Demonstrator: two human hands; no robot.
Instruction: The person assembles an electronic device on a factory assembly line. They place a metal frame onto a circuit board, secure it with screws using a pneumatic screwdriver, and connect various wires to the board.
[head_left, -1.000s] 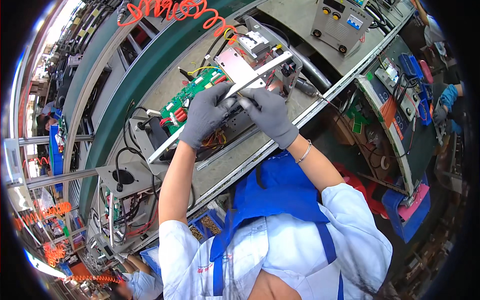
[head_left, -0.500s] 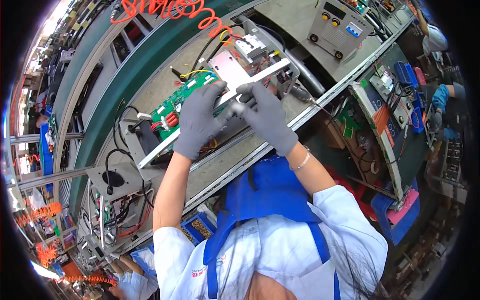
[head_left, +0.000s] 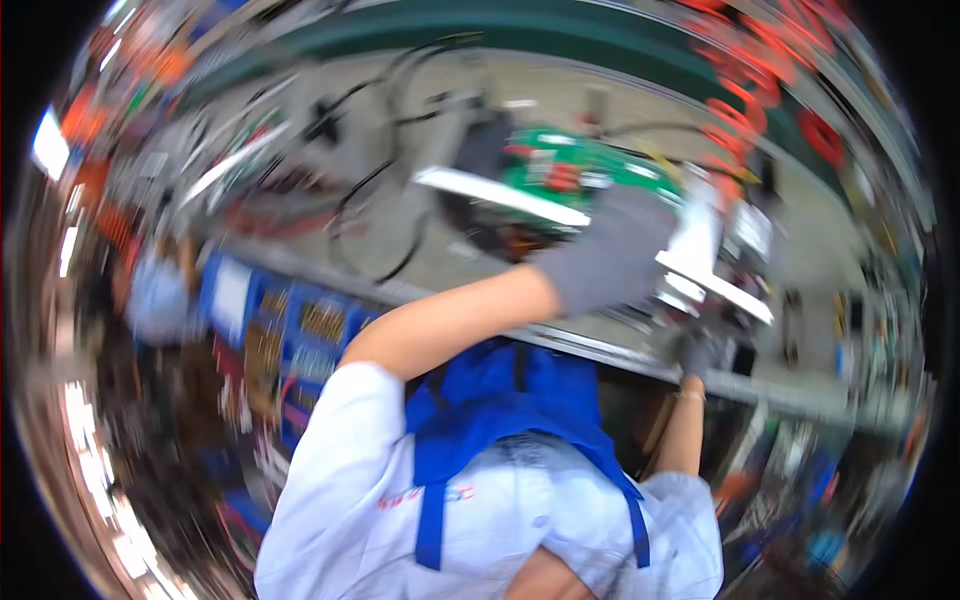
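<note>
The picture is smeared by motion. My left hand [head_left: 620, 245], in a grey glove, lies over the middle of an opened electrical unit, across its long white bar [head_left: 505, 197] and the near edge of a green circuit board [head_left: 570, 165]. Its fingers are too blurred to read. Lower and to the right, my right hand [head_left: 702, 348], also gloved in grey, is beside the right end of the unit, under the white bar's end; its fingers are mostly hidden. A pale metal plate [head_left: 697, 225] stands between the board and the unit's right-hand parts.
Orange coiled hoses [head_left: 745, 110] hang at the upper right. Black cables [head_left: 395, 160] loop over the bench left of the unit. Another opened unit [head_left: 240, 160] sits further left. Blue bins [head_left: 325, 318] of small parts line the bench's near edge. A person [head_left: 160, 290] is at the far left.
The view has swung left, so the unit and hands appear further right. My right hand has left the white bar's middle and moved to the unit's right end; my left stays over the unit.
</note>
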